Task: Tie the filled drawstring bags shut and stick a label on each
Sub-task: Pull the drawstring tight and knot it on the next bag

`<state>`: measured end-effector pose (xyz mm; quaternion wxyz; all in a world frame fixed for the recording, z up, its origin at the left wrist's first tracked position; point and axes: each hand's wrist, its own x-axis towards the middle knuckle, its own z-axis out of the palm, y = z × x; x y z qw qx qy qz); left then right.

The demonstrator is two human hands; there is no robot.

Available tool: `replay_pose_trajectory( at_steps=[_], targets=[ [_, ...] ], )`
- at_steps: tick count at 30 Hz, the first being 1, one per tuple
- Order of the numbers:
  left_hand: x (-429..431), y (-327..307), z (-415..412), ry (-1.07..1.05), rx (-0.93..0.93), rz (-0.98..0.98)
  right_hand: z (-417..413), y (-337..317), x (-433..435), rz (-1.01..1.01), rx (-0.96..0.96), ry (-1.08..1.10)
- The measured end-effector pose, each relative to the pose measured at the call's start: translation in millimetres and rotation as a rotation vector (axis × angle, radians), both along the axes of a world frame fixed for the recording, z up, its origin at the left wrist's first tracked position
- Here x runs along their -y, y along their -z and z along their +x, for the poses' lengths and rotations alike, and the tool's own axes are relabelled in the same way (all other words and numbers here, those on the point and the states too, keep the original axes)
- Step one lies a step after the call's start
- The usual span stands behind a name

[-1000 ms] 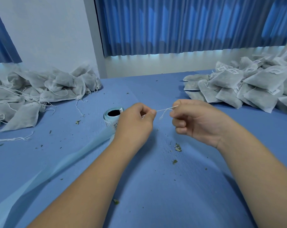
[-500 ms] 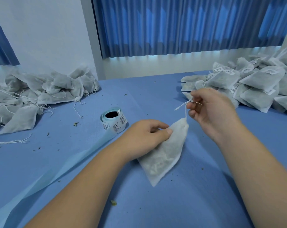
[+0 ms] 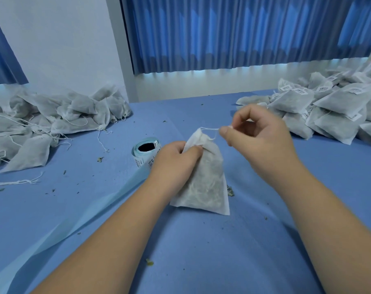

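A filled white drawstring bag stands tilted on the blue table, its gathered neck pointing up. My left hand grips the bag just below the neck. My right hand pinches the thin white drawstring that runs sideways from the neck. A roll of labels lies just left of my left hand, and its pale blue backing strip trails toward the lower left.
A heap of unlabelled bags with loose strings fills the far left. A heap of labelled bags sits at the far right. Dried herb crumbs dot the cloth. Blue curtains and a white wall stand behind the table.
The bag has swung from hanging point-down under my right hand to standing neck-up on the table. My left hand moved up to the neck. My right hand dropped slightly, drawing the string sideways.
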<state>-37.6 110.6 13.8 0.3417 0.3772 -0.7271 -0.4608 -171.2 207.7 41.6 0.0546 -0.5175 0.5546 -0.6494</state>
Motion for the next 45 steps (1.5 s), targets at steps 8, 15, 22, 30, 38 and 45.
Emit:
replay_pose_trajectory(
  at_steps=[8, 15, 22, 30, 38, 45],
  targets=[
    [2, -2, 0, -0.06, -0.153, 0.113, 9, 7, 2, 0.279, -0.402, -0.053],
    [-3, -6, -1, 0.036, -0.142, 0.202, 7, 9, 1, 0.369, -0.434, -0.025],
    [-5, -5, -2, 0.049, -0.139, 0.188, 7, 10, 3, 0.343, -0.348, 0.032],
    [-5, -1, -4, 0.029, -0.132, 0.084, 8, 8, 6, 0.32, -0.028, 0.025],
    [-9, -3, -2, -0.002, -0.151, 0.051, 9, 8, 7, 0.373, 0.032, -0.046],
    [-12, -6, -2, 0.05, -0.143, 0.094, 7, 12, 6, 0.442, -0.068, -0.013]
  ],
)
